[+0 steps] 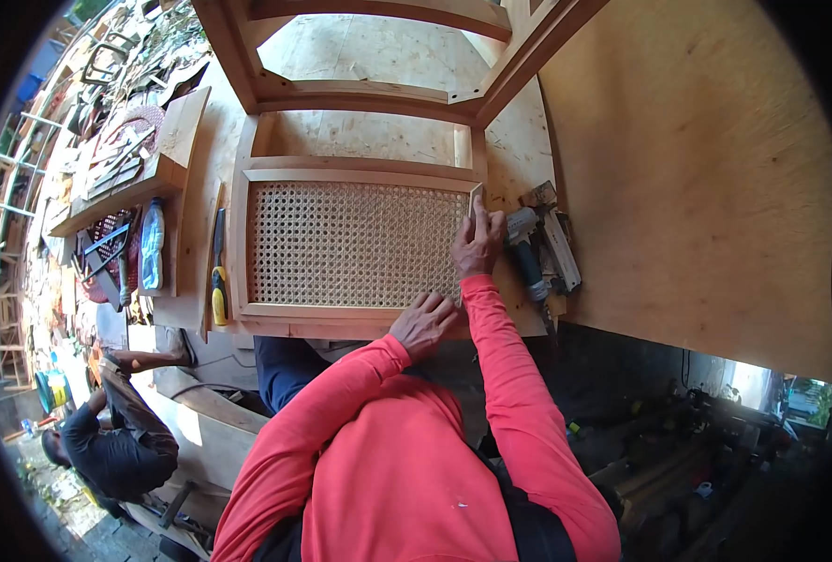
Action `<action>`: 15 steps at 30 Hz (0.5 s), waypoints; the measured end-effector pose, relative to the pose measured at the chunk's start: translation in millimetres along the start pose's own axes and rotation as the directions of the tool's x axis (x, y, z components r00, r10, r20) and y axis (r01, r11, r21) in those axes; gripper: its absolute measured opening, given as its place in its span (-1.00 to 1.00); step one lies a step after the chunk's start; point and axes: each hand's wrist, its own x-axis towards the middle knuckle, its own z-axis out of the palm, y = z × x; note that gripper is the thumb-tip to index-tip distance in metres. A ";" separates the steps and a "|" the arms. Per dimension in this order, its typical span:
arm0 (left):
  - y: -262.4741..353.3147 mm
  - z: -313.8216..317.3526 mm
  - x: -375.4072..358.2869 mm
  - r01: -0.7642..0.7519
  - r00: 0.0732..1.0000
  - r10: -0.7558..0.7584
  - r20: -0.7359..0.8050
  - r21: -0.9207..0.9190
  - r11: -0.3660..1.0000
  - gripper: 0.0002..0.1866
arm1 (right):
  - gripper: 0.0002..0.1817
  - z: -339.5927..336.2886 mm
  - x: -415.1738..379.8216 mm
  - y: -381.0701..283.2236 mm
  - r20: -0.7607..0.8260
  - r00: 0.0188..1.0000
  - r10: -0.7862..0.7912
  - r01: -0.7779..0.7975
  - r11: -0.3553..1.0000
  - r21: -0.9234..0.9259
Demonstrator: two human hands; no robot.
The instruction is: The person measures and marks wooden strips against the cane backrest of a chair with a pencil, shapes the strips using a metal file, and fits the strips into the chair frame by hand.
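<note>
A wooden chair frame lies on the workbench, with a woven cane panel (355, 244) set inside its wooden border (341, 311). My right hand (478, 245) is at the panel's upper right corner. Its index finger stretches along a thin wooden strip (476, 194) on the right edge, and the other fingers are curled against it. My left hand (423, 323) rests on the lower right part of the border and cane, its fingers laid out and somewhat apart. What lies under the palms is hidden.
Right of the frame lie a cordless drill (526, 251) and a stapler-like metal tool (558, 245). On the left are a yellow-handled chisel (218, 281), a plastic bottle (153, 245) and a hacksaw (107, 245). A co-worker (121, 445) sits at lower left. A large plywood sheet (697, 187) stands right.
</note>
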 end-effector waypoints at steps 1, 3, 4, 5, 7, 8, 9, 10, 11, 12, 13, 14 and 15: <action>2.0 0.8 -2.8 -0.009 1.000 0.009 -0.022 0.003 1.000 -0.60 | -0.39 -0.6 0.8 0.1 0.014 1.000 0.005 -0.005 1.000 0.004; -4.1 9.8 -2.1 -0.019 0.999 0.019 -0.048 -0.012 1.000 -0.60 | -0.40 1.5 1.6 2.3 0.012 1.000 -0.006 0.006 1.000 0.010; -1.3 5.2 -1.6 0.003 1.000 -0.004 -0.024 -0.021 1.000 -0.58 | -0.40 -0.2 -0.8 2.0 0.005 1.000 -0.017 0.017 1.000 0.011; -0.7 2.6 -1.4 0.020 1.000 -0.018 0.025 -0.063 0.998 -0.58 | -0.40 -4.0 -4.7 2.0 0.029 0.999 -0.022 0.022 1.000 -0.011; -2.9 -0.7 1.5 -0.001 1.000 0.001 -0.004 -0.017 1.000 -0.62 | -0.39 -1.3 -0.3 5.0 0.028 0.998 -0.054 0.055 0.998 -0.021; 0.1 -2.0 1.3 -0.009 1.000 0.010 -0.022 0.007 1.000 -0.66 | -0.38 -3.3 -3.9 5.7 0.038 0.998 -0.055 0.056 0.998 -0.021; -0.2 -0.2 2.3 -0.009 1.000 0.009 -0.028 0.004 1.000 -0.66 | -0.37 -2.6 -2.0 7.4 0.039 0.997 -0.064 0.065 0.998 -0.018; 0.4 0.5 1.6 -0.008 0.999 0.008 -0.032 0.001 1.000 -0.65 | -0.35 -2.4 -1.4 7.7 0.026 0.997 -0.076 0.076 0.997 -0.015; -0.5 0.9 1.0 -0.008 0.999 0.008 -0.035 -0.001 1.000 -0.65 | -0.34 -1.5 -1.4 7.2 0.011 0.996 -0.087 0.087 0.996 -0.011; -0.5 0.3 1.0 -0.010 0.999 0.010 -0.039 0.005 1.000 -0.66 | -0.32 -1.0 -3.2 7.4 -0.001 0.995 -0.096 0.096 0.995 -0.009; -0.2 0.2 1.1 -0.012 0.999 0.013 -0.043 0.011 1.000 -0.66 | -0.31 0.3 -3.9 7.8 -0.016 0.994 -0.104 0.104 0.995 -0.006; -0.1 0.4 1.8 -0.014 0.999 0.014 -0.050 0.017 1.000 -0.66 | -0.30 2.3 -3.3 8.5 -0.030 0.993 -0.113 0.113 0.994 -0.004; 0.9 0.8 1.9 -0.016 0.999 0.016 -0.039 0.007 1.000 -0.66 | -0.29 2.4 -4.1 9.3 -0.041 0.992 -0.123 0.123 0.992 -0.001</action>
